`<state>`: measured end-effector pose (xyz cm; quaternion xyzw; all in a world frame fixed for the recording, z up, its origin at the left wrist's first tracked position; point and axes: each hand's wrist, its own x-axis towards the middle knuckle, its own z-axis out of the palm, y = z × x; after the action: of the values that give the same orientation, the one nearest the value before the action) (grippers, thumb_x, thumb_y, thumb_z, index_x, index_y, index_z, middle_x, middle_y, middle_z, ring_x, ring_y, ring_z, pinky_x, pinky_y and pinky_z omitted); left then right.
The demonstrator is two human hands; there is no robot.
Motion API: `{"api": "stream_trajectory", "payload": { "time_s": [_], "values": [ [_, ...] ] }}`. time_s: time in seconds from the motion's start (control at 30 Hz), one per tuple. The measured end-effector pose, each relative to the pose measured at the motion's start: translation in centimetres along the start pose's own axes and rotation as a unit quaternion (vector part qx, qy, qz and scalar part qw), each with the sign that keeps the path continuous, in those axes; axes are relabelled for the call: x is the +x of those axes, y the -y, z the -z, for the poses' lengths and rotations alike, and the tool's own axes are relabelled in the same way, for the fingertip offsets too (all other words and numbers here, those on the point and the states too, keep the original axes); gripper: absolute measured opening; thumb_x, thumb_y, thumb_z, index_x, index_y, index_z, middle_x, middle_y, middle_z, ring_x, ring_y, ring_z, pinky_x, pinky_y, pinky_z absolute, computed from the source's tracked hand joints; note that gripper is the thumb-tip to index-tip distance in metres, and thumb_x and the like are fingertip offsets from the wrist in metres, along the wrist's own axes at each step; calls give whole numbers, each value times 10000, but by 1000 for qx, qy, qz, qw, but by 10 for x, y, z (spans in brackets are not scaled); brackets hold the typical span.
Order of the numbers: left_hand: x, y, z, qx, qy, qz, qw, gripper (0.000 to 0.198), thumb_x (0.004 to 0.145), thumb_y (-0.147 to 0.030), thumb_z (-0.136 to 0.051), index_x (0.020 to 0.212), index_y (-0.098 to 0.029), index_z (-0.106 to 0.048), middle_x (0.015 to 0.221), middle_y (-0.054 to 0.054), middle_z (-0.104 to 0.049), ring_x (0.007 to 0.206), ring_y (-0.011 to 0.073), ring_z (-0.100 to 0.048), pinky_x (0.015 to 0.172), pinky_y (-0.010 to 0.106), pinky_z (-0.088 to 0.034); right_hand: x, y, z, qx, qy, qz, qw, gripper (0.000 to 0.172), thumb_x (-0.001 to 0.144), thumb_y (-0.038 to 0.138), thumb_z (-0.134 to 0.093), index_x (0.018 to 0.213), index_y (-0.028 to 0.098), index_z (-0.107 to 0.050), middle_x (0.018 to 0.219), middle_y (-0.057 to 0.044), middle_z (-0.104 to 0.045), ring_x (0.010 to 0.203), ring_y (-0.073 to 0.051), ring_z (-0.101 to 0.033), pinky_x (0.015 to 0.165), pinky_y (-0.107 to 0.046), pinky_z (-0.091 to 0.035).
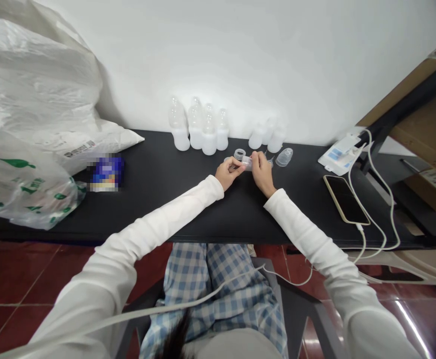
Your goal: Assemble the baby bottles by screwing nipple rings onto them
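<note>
Across the black worktop (154, 169), a bulky white bag (34, 85) fills the left end. Four domed bottles (208, 142) stand near the wall, three more bottles (276, 142) to their right. In front, the left hand (228, 173) and right hand (262, 170) nearly meet, fingers of both pinched around one small clear piece (247, 162) above the worktop; just behind it sits a clear ring (240, 151).

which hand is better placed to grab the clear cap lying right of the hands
Probably the right hand: it is nearer the clear cap; the left hand is farther off. Both hold a small clear part, so the right would first need to let go.
</note>
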<state>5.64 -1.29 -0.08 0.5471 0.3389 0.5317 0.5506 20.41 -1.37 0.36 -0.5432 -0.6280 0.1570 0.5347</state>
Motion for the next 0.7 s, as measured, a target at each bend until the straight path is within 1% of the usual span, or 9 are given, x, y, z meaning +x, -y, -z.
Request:
{"api": "stream_trajectory", "payload": {
  "time_s": [0.07, 0.1, 0.2, 0.27, 0.37, 0.47, 0.6, 0.7],
  "values": [
    [0, -2, 0, -23, 0, 5, 1000, 329, 681, -335, -877, 680, -168, -593, 707, -19, -635, 667, 93, -569, 710, 248, -473, -2, 3, -2, 8, 14, -27, 1000, 548, 989, 689, -305, 697, 245, -441, 599, 35, -460, 580, -143, -465, 598, -297, -401],
    [0, -4, 0, -36, 2, 13, 999, 339, 687, -339, -872, 669, -166, -581, 689, -23, -623, 663, 91, -562, 704, 245, -474, -4, 6, -2, 6, 13, -26, 1000, 563, 986, 697, -299, 672, 245, -415, 586, 36, -432, 572, -141, -447, 586, -294, -384],
    [0, -10, 0, -71, 4, 49, 996, 346, 733, -343, -837, 661, -161, -551, 676, -27, -591, 667, 92, -554, 675, 239, -486, -6, 13, 1, -40, 1, 22, 999, 566, 975, 703, -332, 649, 242, -373, 586, 33, -397, 571, -134, -404, 573, -286, -339],
    [-2, -14, -1, -89, 1, 70, 994, 350, 759, -333, -809, 652, -165, -521, 664, -33, -558, 645, 89, -528, 611, 222, -475, -6, 16, 3, -89, 12, 60, 994, 567, 980, 702, -319, 670, 238, -420, 581, 30, -416, 546, -130, -390, 561, -285, -315],
    [-6, -21, -3, -118, -24, 76, 990, 367, 764, -289, -780, 624, -171, -462, 645, -44, -497, 607, 74, -467, 519, 181, -409, -5, 15, 5, -163, 30, 107, 980, 597, 990, 704, -274, 769, 222, -550, 616, 7, -524, 535, -135, -449, 552, -281, -311],
    [-10, -27, -6, -147, -55, 82, 984, 377, 758, -260, -761, 618, -172, -422, 661, -41, -480, 620, 68, -459, 505, 158, -374, -2, 10, 5, -232, 42, 152, 960, 607, 998, 690, -294, 915, 197, -638, 735, -40, -647, 614, -151, -560, 577, -267, -352],
    [-10, -35, -6, -168, -80, 120, 975, 385, 779, -229, -728, 607, -170, -389, 647, -37, -454, 622, 64, -460, 502, 146, -343, 2, 6, 7, -291, 80, 202, 932, 601, 1015, 646, -320, 1130, 166, -662, 885, -93, -703, 743, -188, -650, 623, -265, -432],
    [-7, -38, -4, -172, -89, 129, 973, 374, 796, -175, -696, 588, -165, -386, 627, -34, -450, 588, 57, -442, 472, 147, -295, 5, 7, 10, -287, 115, 231, 923, 598, 1024, 615, -323, 1250, 156, -632, 974, -124, -700, 816, -222, -678, 685, -300, -505]
  ]
}}
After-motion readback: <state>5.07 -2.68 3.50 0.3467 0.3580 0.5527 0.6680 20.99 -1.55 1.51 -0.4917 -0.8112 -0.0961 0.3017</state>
